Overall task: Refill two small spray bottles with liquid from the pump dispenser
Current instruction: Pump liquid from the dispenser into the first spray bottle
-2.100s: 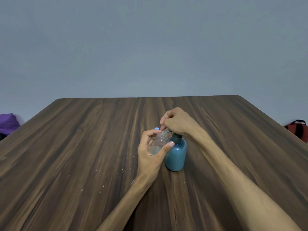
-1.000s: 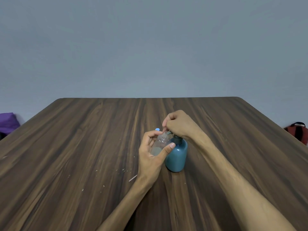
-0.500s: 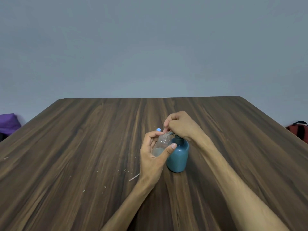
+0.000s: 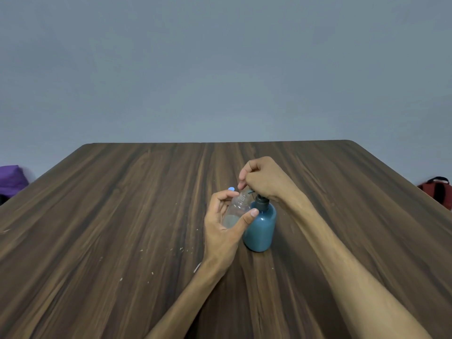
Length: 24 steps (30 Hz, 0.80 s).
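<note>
At about nine o'clock from the pump dispenser, the left hand wraps its fingers and thumb around a small clear spray bottle, held tilted with its open threaded neck leaning toward the pump's nozzle. A pale layer of liquid sits in the bottom of the bottle, so the fill seems well short of done. Just beyond the left fingertips, at roughly eleven o'clock, a small blue object shows; I cannot tell what it is.

The blue pump dispenser stands upright on the wooden table, touching the left thumb. The right hand sits on top of the pump head with its fingers curled over it, pressing down.

To do this step well, the neck should stay directly under the nozzle tip, and each press should be slow and full so liquid lands inside, not down the bottle's side.

There is wide bare tabletop to nine and three o'clock, and the table edges lie well away. A purple thing lies off the far left edge, and a red bag off the right.
</note>
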{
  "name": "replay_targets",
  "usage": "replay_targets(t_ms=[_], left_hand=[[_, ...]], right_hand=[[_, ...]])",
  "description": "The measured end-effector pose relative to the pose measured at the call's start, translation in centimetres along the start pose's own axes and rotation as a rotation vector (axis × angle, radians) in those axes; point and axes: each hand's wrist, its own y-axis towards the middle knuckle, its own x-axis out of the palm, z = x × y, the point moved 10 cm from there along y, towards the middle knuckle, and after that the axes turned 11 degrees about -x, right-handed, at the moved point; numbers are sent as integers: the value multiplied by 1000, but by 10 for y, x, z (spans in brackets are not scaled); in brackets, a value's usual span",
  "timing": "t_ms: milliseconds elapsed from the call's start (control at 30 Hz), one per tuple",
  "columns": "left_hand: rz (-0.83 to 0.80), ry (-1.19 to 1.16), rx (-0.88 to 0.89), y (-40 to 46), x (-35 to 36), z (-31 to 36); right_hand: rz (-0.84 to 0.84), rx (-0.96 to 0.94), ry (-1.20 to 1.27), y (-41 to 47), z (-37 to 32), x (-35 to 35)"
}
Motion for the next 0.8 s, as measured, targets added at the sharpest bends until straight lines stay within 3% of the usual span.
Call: replay_targets(t_ms=[800], left_hand=[[16, 13, 39, -1, -1, 7]], right_hand=[[33, -14, -94, 1, -5, -6]])
